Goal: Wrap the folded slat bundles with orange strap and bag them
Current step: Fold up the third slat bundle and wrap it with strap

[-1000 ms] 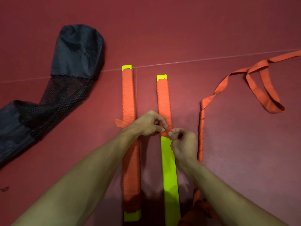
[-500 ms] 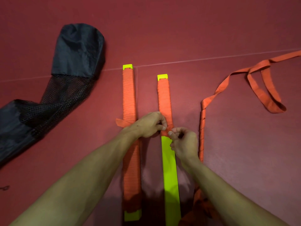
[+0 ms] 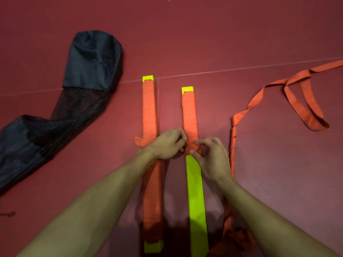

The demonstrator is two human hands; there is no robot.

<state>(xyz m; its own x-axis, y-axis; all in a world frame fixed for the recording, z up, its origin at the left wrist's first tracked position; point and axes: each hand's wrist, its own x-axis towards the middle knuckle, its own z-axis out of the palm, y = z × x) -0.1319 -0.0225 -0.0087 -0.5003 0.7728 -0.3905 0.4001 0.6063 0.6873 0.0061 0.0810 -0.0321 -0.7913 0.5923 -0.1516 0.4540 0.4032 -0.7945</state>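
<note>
Head view, frame centre: the left hand (image 3: 167, 144) and right hand (image 3: 212, 159) pinch the orange strap (image 3: 189, 115) on the half-wrapped slat bundle (image 3: 196, 191), probably to hold the last turn taut.

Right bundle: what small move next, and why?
Probably lay one more turn of orange strap just below the last. The left hand and right hand pinch it at the wrap's edge, and the right bundle shows bare yellow below there.
</note>
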